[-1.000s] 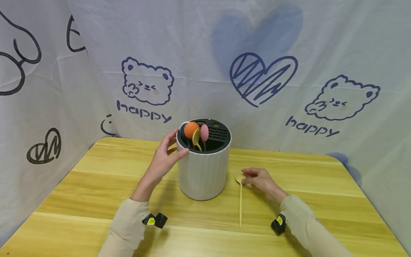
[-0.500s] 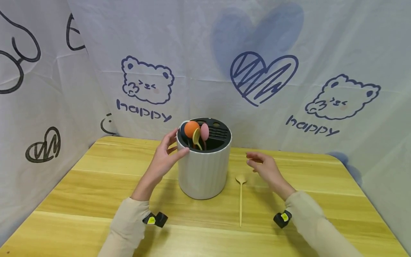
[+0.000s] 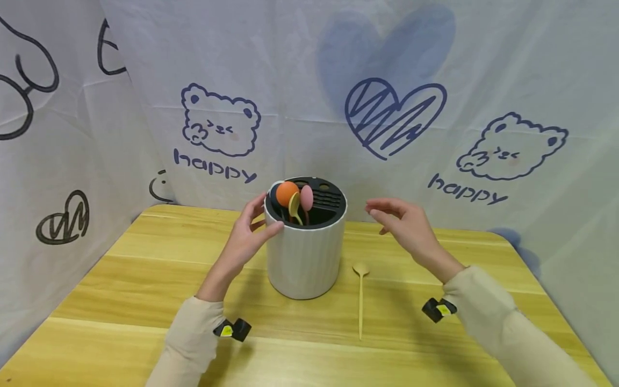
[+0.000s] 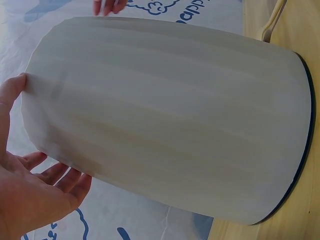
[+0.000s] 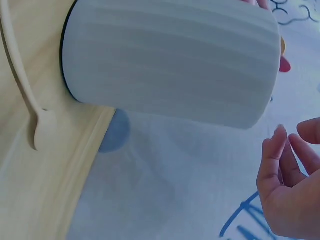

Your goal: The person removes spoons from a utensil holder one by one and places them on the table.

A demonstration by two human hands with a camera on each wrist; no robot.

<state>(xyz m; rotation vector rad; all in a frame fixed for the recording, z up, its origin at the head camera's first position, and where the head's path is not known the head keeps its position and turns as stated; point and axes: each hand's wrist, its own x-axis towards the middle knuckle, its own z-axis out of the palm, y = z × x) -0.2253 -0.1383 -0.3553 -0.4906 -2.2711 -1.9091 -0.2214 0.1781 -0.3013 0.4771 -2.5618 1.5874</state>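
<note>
A white ribbed utensil holder (image 3: 304,263) with a black slotted top stands upright on the table. My left hand (image 3: 246,236) holds it at its upper left, thumb on the front of the rim and fingers round the side; the left wrist view shows the fingertips against the wall (image 4: 165,115). My right hand (image 3: 408,228) is in the air right of the holder, fingers loosely bent, thumb apart, nothing in it. Below it a wooden spoon (image 3: 360,295) lies on the table, bowl end away from me. The right wrist view shows its bowl (image 5: 45,127) too.
In the holder's front left opening stand an orange round-headed utensil (image 3: 287,193), a gold spoon (image 3: 294,206), a pink spoon-like head (image 3: 307,198) and a dark piece behind. A printed white cloth (image 3: 300,134) hangs behind the wooden table (image 3: 145,279).
My right hand has let go of the wooden spoon and risen up and away, beside the top of the holder. The spoon stays on the table. My left hand has kept its place.
</note>
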